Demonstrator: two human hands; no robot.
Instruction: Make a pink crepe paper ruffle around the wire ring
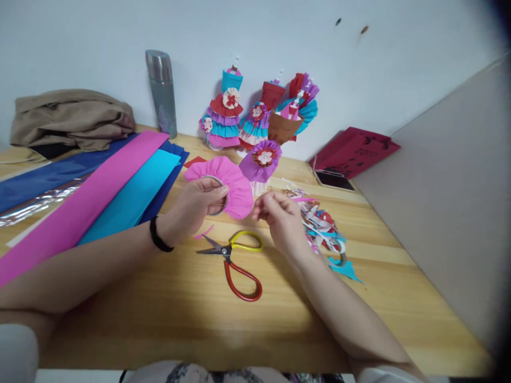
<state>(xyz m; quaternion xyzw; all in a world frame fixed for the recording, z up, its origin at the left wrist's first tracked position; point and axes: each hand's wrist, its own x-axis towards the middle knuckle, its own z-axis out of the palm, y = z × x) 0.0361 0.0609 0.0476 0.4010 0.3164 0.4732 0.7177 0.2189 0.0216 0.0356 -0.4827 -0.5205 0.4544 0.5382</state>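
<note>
A pink ruffled piece [239, 194], gathered round a thin grey ring, is gripped in my left hand [205, 198]. The thumb presses on the ring's inner side, with the fingers behind it. Just right of the ruffle, my right hand [281, 215] is closed in a pinch; whatever is between the fingertips is too small to make out. Below both hands lie scissors [225, 250] with one yellow and one red handle, blades parted. A small pink scrap [205, 232] rests by the blade tips.
Several miniature dress forms in ruffled dresses [225, 114] stand by the wall. Pink [131, 159] and turquoise sheets [131, 194] lie left, near a thermos [162, 96] and brown cloth [74, 119]. To the right are scraps [323, 223], a phone [334, 181] and a red bag [355, 151].
</note>
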